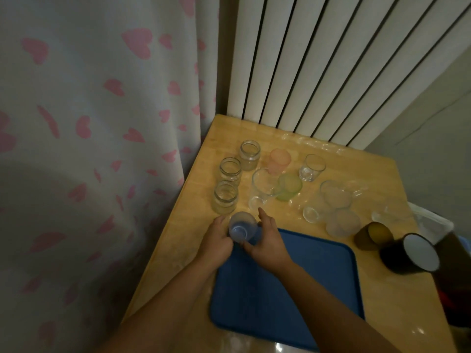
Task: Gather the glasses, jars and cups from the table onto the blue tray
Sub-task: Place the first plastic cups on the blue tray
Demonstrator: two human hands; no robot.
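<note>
Both my hands cupped a pale blue cup (242, 230), left hand (216, 242) and right hand (267, 239) curled around its sides. It stood upright at the blue tray's (293, 289) far left corner, other glasses beyond.

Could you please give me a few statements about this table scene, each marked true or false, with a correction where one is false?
1. Both hands hold the frosted blue cup at the far left corner of the blue tray. True.
2. Three clear jars stand in a row near the table's left edge. True.
3. The tray is already full of glasses. False: no glasses stand on its visible surface.
4. The green cup is on the tray. False: it stands on the wooden table, beyond the tray.
5. The left hand and right hand are on opposite sides of the cup. True.
</note>
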